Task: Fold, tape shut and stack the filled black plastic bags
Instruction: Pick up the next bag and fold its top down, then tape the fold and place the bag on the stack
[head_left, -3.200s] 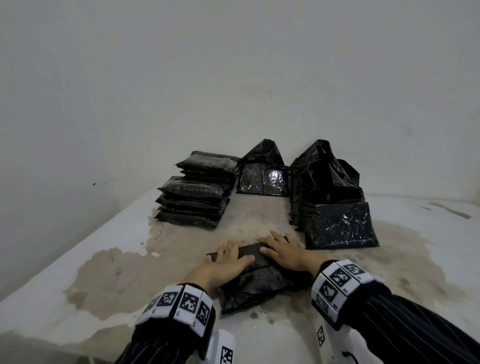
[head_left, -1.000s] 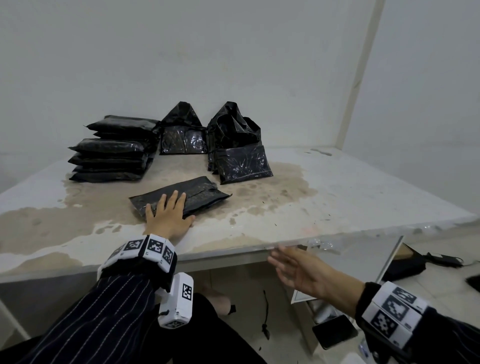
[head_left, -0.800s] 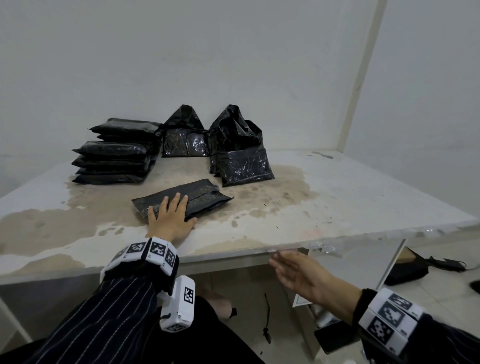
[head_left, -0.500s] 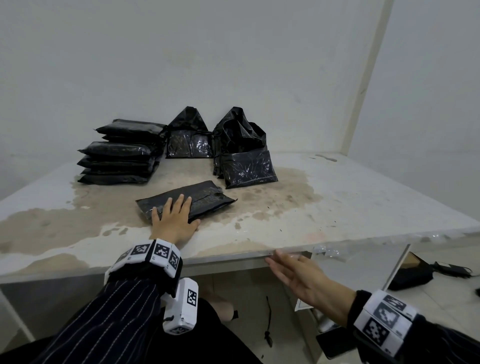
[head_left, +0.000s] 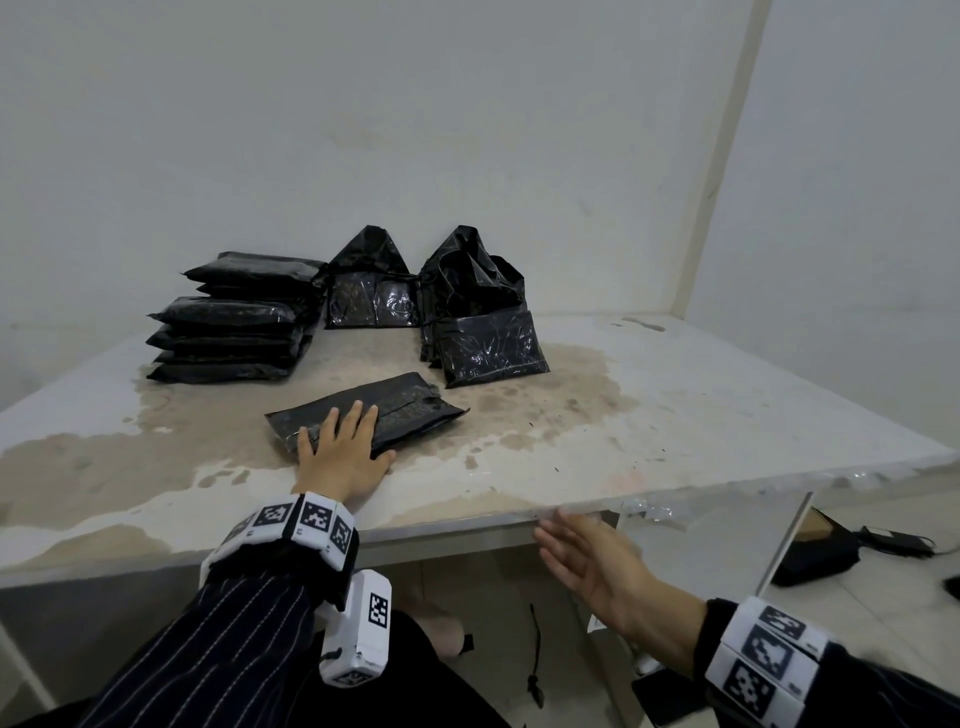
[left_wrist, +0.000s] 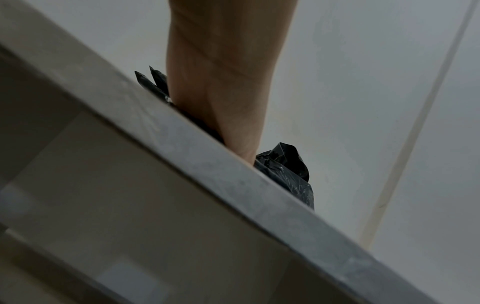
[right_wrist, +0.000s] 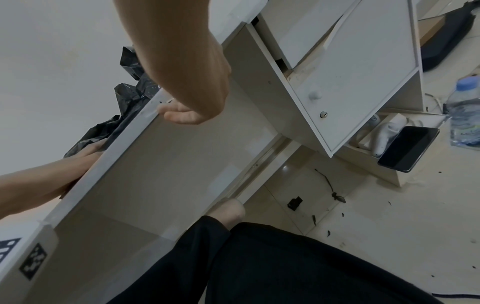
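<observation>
- Left hand (head_left: 340, 452) lies flat, fingers straight, pressing the folded bag (head_left: 371, 413) near the table's (head_left: 701, 415) front edge.
- Right hand (head_left: 592, 564), fingers loosely spread and holding nothing, sits at that edge.
- Stacked bags (head_left: 234, 327) lie far left.

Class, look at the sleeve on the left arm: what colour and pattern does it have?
The sleeve is dark, navy or black, with thin pale pinstripes; the head view shows it best.

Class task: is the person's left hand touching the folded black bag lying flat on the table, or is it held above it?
Touching. In the head view the left hand lies flat with fingers spread on the near end of the folded bag, no gap visible.
</observation>
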